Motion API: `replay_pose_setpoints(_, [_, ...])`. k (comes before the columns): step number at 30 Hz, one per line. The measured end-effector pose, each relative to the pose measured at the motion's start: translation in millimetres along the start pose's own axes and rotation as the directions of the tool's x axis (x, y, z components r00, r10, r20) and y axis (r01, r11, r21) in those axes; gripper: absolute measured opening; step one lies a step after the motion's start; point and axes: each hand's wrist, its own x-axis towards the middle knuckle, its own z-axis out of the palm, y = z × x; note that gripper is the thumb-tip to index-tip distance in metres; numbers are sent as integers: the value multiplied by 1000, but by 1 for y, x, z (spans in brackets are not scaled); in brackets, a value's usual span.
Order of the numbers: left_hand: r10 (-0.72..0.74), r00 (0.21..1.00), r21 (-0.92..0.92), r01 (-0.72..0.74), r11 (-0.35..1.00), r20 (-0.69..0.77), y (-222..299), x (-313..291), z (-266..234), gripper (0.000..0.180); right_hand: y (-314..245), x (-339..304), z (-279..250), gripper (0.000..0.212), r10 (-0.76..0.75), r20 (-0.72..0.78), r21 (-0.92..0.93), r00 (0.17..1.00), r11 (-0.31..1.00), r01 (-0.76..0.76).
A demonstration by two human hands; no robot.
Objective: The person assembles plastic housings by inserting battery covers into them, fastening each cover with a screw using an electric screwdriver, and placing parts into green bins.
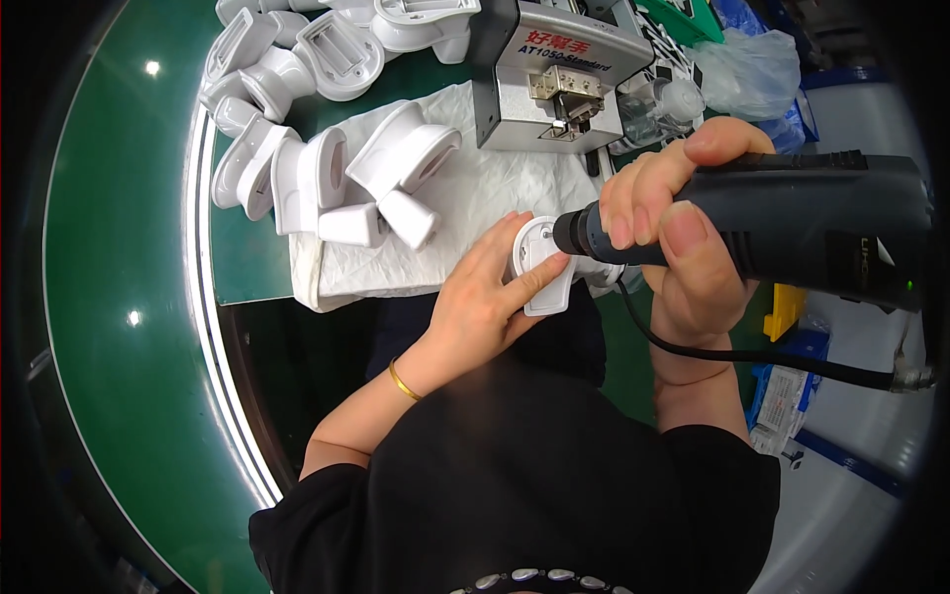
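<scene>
My right hand (683, 223) is wrapped round a black electric screwdriver (802, 218) with a cord at its rear end. The tool lies nearly level, and its tip meets the upper part of a white plastic housing (546, 289). My left hand (485, 292) grips that housing from the left, thumb across its face, near the front edge of the cloth. More white plastic housings (411, 158) lie on the cloth to the left. My left palm hides part of the held piece's side.
A metal benchtop machine (549, 84) stands at the back on the white cloth (495, 139). Behind my left hand, white housings (341, 54) are piled. A clear jar (665, 104), plastic bag (747, 69) and green bin (688, 20) sit at back right. The screwdriver's cord (752, 356) hangs right.
</scene>
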Motion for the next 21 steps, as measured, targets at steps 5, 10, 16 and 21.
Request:
replay_pose_setpoints(5, [-4,1000,18,4,1000,3,3,2,-3,72,2,-3,3,38,4,5,110,1000,994,-5])
replay_pose_setpoints(10, [-28,999,15,28,999,16,5,1,-4,74,6,-1,-1,47,-17,41,139,999,990,11])
replay_pose_setpoints(16, [-18,998,79,13,997,66,8,3,-7,71,17,-11,-49,46,-23,-283,444,959,883,152])
replay_pose_setpoints(21, [92,996,318,-88,944,1,17,-7,-12,51,47,-30,-165,40,368,-648,183,667,925,-333])
